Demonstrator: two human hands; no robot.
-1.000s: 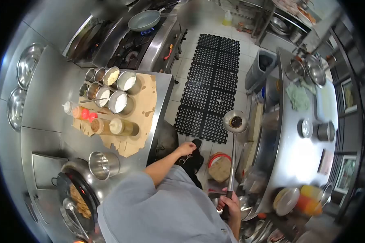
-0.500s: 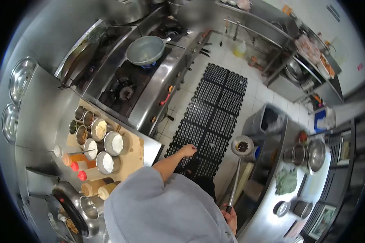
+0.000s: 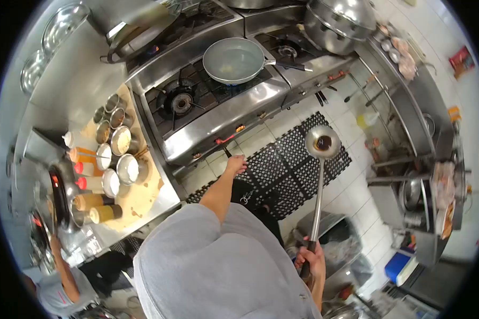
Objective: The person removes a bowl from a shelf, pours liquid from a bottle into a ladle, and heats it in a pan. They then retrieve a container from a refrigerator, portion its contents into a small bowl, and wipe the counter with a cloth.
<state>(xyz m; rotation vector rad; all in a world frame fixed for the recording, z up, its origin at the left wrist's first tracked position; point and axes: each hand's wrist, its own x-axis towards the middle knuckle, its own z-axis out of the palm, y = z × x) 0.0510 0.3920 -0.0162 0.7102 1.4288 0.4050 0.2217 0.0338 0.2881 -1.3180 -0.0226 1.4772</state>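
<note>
A ladle (image 3: 319,181) with a long metal shaft and a black grip is held in my right hand (image 3: 311,259), its bowl out ahead over the floor. Dark brown sauce (image 3: 323,142) lies in the bowl. My left hand (image 3: 237,164) hangs in the air before the stove front, fingers loosely curled and apart, holding nothing I can see. A grey frying pan (image 3: 234,60) rests on a burner with a blue flame under it, its black handle pointing right. A little pale liquid or food seems to lie inside it.
On the left counter (image 3: 155,199) stand several metal containers and squeeze bottles (image 3: 90,183). A large metal pot (image 3: 339,24) stands back right. A black rubber mat (image 3: 290,159) covers floor below the stove. Behind on the left is another person (image 3: 64,282); a bin (image 3: 338,234) stands right.
My view has turned right, toward the stove. The ladle has moved forward and up in my right hand, from beside the right counter to over the mat. My left hand stays empty.
</note>
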